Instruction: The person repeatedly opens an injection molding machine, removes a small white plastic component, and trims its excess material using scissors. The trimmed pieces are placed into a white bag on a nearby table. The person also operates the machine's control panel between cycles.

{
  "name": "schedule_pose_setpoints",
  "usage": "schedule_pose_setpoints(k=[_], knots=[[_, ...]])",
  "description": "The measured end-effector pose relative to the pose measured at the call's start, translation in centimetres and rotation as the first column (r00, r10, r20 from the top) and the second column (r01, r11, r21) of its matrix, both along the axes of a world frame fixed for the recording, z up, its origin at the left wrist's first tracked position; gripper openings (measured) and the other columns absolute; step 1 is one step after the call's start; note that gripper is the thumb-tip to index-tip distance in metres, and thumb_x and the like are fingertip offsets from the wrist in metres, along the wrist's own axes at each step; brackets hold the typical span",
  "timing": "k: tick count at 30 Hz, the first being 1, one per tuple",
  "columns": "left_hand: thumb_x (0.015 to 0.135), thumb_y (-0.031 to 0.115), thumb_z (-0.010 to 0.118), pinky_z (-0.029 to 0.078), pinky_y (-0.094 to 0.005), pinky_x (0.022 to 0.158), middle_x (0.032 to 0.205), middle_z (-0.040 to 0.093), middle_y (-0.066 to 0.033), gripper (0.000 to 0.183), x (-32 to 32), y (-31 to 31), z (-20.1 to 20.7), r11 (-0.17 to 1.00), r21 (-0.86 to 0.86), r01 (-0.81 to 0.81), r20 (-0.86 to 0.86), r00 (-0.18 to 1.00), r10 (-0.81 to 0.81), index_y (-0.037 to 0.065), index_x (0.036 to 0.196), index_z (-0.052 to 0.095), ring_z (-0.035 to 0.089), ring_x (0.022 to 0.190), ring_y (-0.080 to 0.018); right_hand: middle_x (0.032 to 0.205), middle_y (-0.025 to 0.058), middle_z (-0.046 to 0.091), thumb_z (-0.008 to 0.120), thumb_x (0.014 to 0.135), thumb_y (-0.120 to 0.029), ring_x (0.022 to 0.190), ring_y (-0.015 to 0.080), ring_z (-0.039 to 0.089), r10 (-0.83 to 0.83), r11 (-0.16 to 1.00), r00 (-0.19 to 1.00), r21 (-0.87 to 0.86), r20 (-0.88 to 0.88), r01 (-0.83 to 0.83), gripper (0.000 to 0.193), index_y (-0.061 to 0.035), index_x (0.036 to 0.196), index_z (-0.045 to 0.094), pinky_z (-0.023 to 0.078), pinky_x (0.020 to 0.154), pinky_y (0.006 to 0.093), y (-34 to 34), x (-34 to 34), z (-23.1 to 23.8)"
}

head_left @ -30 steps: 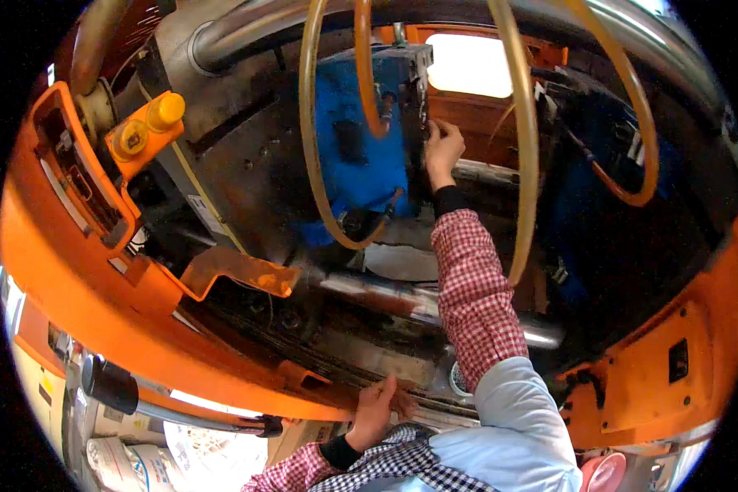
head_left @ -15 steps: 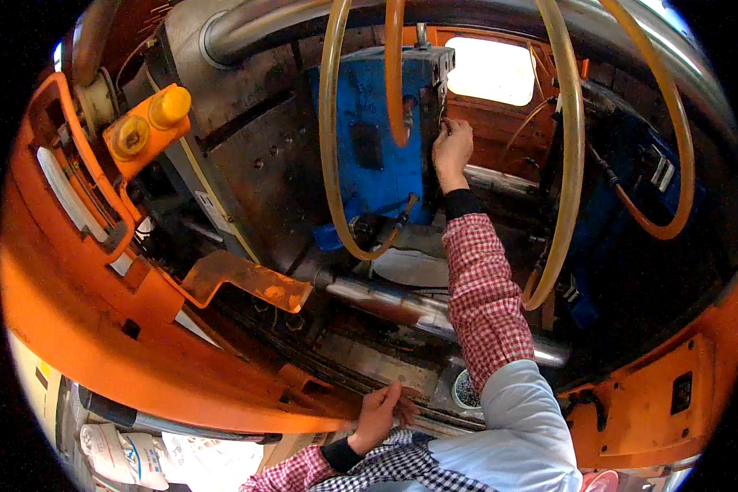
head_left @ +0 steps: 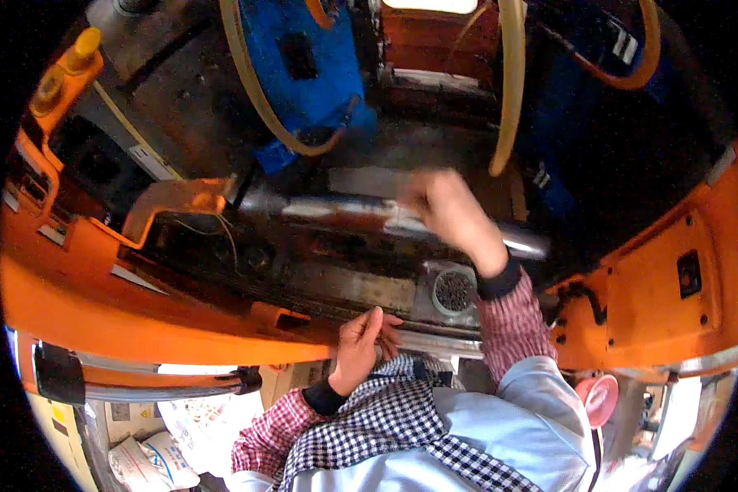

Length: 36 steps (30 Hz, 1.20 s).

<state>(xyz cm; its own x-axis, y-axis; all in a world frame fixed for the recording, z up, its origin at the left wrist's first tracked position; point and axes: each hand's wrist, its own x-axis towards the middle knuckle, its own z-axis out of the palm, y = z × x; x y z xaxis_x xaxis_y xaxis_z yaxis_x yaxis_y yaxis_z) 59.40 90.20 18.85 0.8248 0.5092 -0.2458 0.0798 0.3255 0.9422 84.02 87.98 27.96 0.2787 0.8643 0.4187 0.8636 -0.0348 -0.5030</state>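
Note:
My right hand (head_left: 455, 215) is in the air over the shiny metal bar (head_left: 328, 207), smeared by motion, so its fingers do not show clearly. Just nearer than that hand stands a small round bowl (head_left: 437, 300) filled with small dark pieces (head_left: 455, 289). Close to my body, by the machine's front edge, my left hand (head_left: 359, 348) is curled with the thumb uppermost. Whatever lies inside its fingers is hidden. Beyond both hands is a blue mould block (head_left: 328, 61) with a yellowish hose (head_left: 262, 102) looping in front of it.
An orange frame (head_left: 164, 324) borders the near left side, and an orange panel (head_left: 648, 287) the right. An orange bracket (head_left: 172, 201) juts in at left. Another hose (head_left: 510, 90) hangs at right. White bags (head_left: 152, 463) and a pink round container (head_left: 599, 398) are below.
My right hand has come down and back from the blue block toward the bowl. The view has tilted downward, and my left hand stays curled near my body.

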Motion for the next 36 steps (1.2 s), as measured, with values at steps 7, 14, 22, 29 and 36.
schedule_pose_setpoints(k=[7, 14, 22, 29, 36], knots=[[0.098, 0.032, 0.035, 0.043, -0.0215, 0.044, 0.065, 0.06, -0.0085, 0.041, -1.3, -1.4, -1.1, 0.991, 0.066, 0.115, -0.004, 0.993, -0.115, -0.002, 0.091, 0.058, 0.055, 0.049, -0.0121, 0.086, 0.0164, 0.062, 0.067, 0.068, -0.008, 0.082, 0.0346, 0.061, -0.232, 0.843, 0.954, -0.449, 0.191, 0.295, 0.02, -0.0061, 0.088, 0.066, 0.049, 0.071, 0.0432, -10.5, -2.9, -15.0], [0.098, 0.03, 0.036, 0.043, -0.0214, 0.044, 0.065, 0.061, -0.0079, 0.039, -1.8, -2.1, -0.9, 0.982, 0.1, 0.161, -0.016, 0.987, -0.16, -0.002, 0.092, 0.058, 0.055, 0.049, -0.0117, 0.086, 0.0138, 0.059, 0.062, 0.071, -0.007, 0.081, 0.0342, 0.06, -0.218, 0.837, 0.953, -0.462, 0.211, 0.293, 0.017, -0.008, 0.087, 0.066, 0.049, 0.067, 0.0431, -10.0, -2.4, -18.8], [0.097, 0.029, 0.038, 0.043, -0.0208, 0.045, 0.067, 0.06, -0.0054, 0.037, -1.9, -2.2, -1.2, 0.985, 0.1, 0.142, -0.004, 0.99, -0.142, -0.002, 0.095, 0.06, 0.054, 0.05, -0.0077, 0.08, 0.0154, 0.059, 0.066, 0.073, -0.008, 0.074, 0.0351, 0.058, -0.23, 0.966, 0.973, -0.12, -0.014, 0.227, 0.011, -0.0019, 0.081, 0.065, 0.048, 0.064, 0.0405, -11.0, -3.6, -14.7], [0.097, 0.026, 0.04, 0.043, -0.0204, 0.046, 0.066, 0.061, -0.0061, 0.035, -1.7, -1.8, 0.1, 0.99, 0.078, 0.115, -0.034, 0.993, -0.112, -0.002, 0.093, 0.06, 0.055, 0.051, -0.0085, 0.066, 0.0095, 0.062, 0.066, 0.077, -0.007, 0.056, 0.0165, 0.058, -0.162, 0.908, 0.797, 0.23, -0.581, 0.352, 0.008, 0.001, 0.077, 0.066, 0.045, 0.054, 0.0289, -4.0, -3.7, -7.2], [0.074, 0.012, 0.066, 0.048, -0.0324, 0.054, 0.063, 0.059, -0.0075, 0.016, -6.5, -0.5, 7.6, -0.022, 0.999, -0.029, 0.026, 0.993, -0.114, 0.002, 0.086, 0.066, 0.058, 0.058, -0.0222, 0.071, 0.0088, 0.065, 0.067, 0.079, -0.012, 0.059, 0.0087, 0.058, 0.036, 0.601, 0.82, 0.668, -0.572, 0.439, 0.017, 0.0046, 0.083, 0.067, 0.044, 0.052, 0.0228, 10.8, 6.8, -0.3]])
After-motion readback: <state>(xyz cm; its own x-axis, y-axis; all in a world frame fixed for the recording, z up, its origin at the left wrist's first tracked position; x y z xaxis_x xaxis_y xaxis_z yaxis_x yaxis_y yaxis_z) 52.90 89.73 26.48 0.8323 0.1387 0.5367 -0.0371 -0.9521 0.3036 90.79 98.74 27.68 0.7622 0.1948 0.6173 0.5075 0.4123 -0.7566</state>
